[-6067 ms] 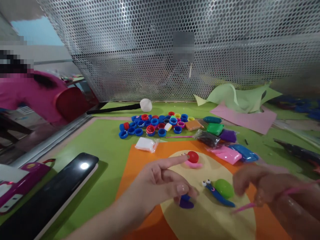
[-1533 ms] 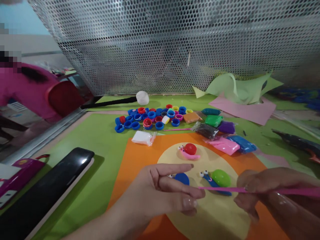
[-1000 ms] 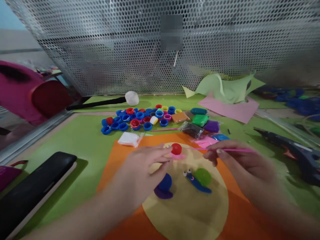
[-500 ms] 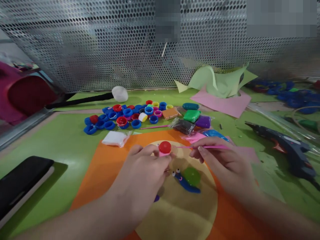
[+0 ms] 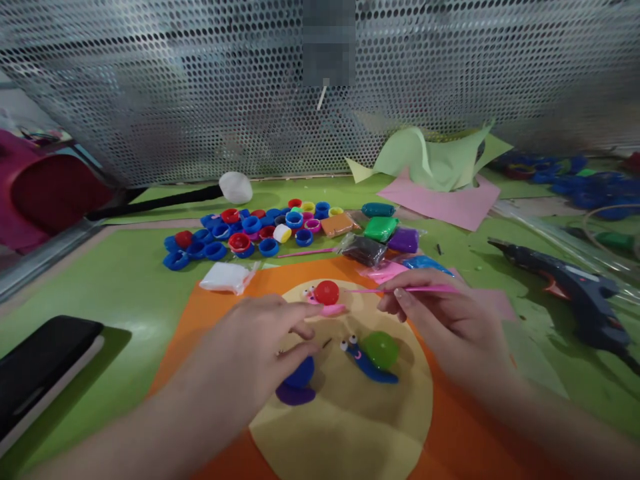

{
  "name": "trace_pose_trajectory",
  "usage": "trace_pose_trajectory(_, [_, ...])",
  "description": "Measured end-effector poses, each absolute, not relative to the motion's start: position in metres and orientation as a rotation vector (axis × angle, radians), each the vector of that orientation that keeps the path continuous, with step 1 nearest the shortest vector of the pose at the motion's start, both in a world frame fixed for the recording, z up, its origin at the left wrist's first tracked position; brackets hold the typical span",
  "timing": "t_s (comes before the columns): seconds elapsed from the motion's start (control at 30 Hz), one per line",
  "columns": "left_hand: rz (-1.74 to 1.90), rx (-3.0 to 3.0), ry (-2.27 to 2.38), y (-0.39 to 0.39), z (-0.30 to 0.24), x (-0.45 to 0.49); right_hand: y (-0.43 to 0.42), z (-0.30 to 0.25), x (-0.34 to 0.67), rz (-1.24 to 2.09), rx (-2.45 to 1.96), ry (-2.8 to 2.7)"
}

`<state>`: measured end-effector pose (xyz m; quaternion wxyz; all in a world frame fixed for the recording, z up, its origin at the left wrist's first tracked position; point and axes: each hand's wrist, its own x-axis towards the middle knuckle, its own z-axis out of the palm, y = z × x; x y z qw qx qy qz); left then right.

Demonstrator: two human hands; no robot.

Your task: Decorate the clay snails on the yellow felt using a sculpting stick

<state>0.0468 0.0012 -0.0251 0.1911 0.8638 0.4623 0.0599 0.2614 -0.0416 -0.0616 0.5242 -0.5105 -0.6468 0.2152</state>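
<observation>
My left hand (image 5: 265, 353) is open, thumb and fingers apart. Its index fingertip is at a clay snail with a pink body (image 5: 333, 310), googly eyes and a red bottle cap (image 5: 327, 293) for a shell. Below that hand, partly covered by it, sits another snail with a purple body (image 5: 296, 396) and a blue cap. Between the thumb and fingers of my right hand (image 5: 435, 313) is a thin pink clay tool (image 5: 430, 289), pointing left towards the red cap. A third snail, blue-bodied (image 5: 373, 369) with a green cap, lies on the yellow paper circle (image 5: 360, 427).
Loose bottle caps (image 5: 250, 227) cluster behind the orange sheet (image 5: 185, 353), beside packets of coloured clay (image 5: 380, 229). A white packet (image 5: 227, 277) lies left of them. A phone (image 5: 45, 367) is at far left, a glue gun (image 5: 565, 287) at right, and crumpled paper (image 5: 425, 160) behind.
My left hand has let go of the pink snail and drawn back to the left with its fingers parted, showing more of both snails. My right hand has hardly moved with the pink tool.
</observation>
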Motion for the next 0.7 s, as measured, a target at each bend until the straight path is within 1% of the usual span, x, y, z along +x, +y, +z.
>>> trace_pose_trajectory(0.1, [0.216,2.395,1.282,0.004,-0.023,0.046,-0.041,-0.063,0.262,0.508,-1.217,-1.565])
trace_pose_trajectory(0.17, [0.166,2.441,1.287,0.002,-0.022,0.050,-0.040,-0.062,0.261,0.516,-1.209,-1.564])
trace_pose_trajectory(0.27, [0.061,2.712,1.270,-0.006,-0.023,0.058,-0.039,-0.062,0.261,0.504,-1.201,-1.570])
trace_pose_trajectory(0.37, [0.071,3.024,1.191,-0.014,-0.027,0.064,-0.038,-0.062,0.261,0.500,-1.212,-1.582])
trace_pose_trajectory(0.43, [0.074,3.115,1.188,-0.019,-0.031,0.065,-0.038,-0.062,0.261,0.518,-1.207,-1.579])
trace_pose_trajectory(0.53, [0.079,3.140,1.173,-0.024,-0.036,0.065,-0.038,-0.062,0.260,0.542,-1.182,-1.569])
trace_pose_trajectory(0.7, [0.202,3.071,1.095,-0.025,-0.036,0.062,-0.038,-0.061,0.260,0.551,-1.181,-1.576])
